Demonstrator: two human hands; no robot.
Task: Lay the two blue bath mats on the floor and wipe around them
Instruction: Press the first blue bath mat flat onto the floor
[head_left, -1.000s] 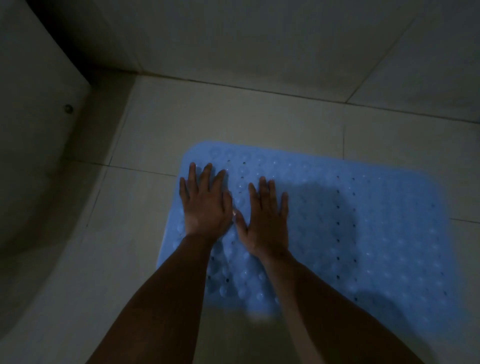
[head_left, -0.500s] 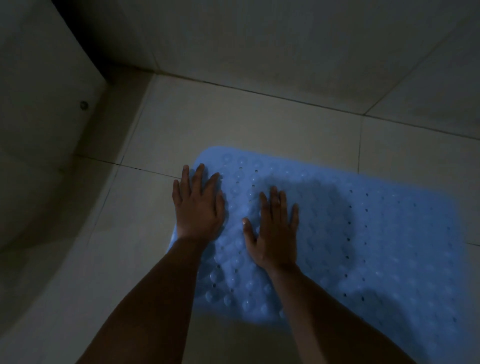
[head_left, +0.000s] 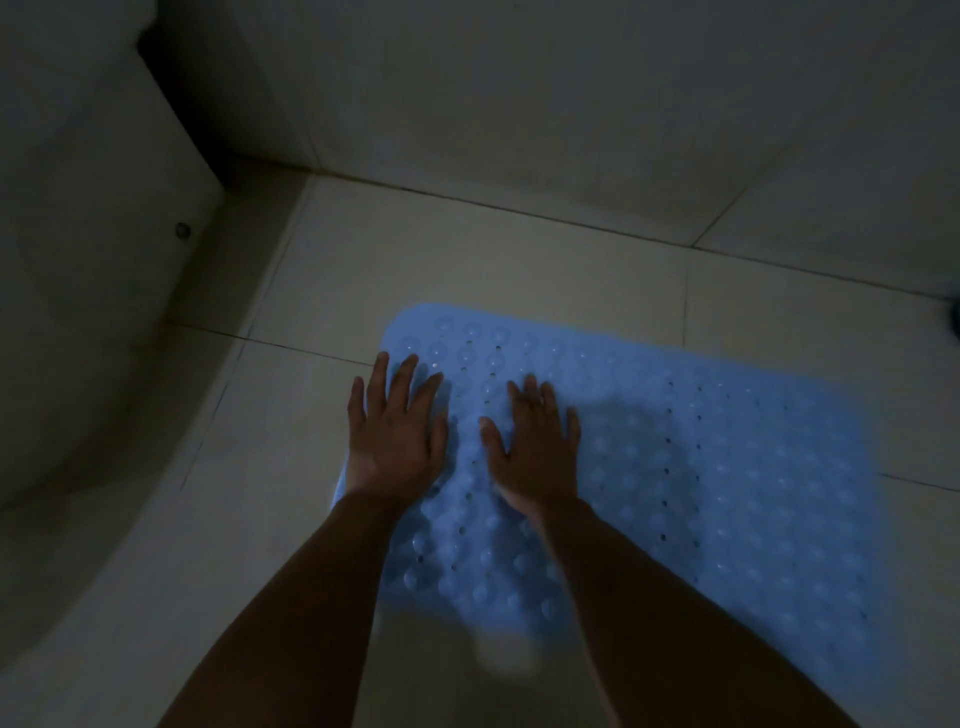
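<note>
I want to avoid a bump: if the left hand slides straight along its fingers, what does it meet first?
Probably bare floor tile past the mat, then the wall; the left hand has nothing else ahead.

- Premises: a bathroom in a home, dimly lit.
- Floor: large pale glazed floor tiles (head_left: 467, 260) with thin dark grout lines, meeting a pale tiled wall (head_left: 571, 104) at a straight joint.
- Fixture: a pale curved, smooth-sided fixture base (head_left: 93, 338) at left, probably a tub or shower tray; a small round metal fitting (head_left: 182, 229) is set in the panel above it.
- Furnishing: a light blue rubber bath mat with rows of round bumps and small drain holes (head_left: 727, 467) lies flat on the tiles.
</note>
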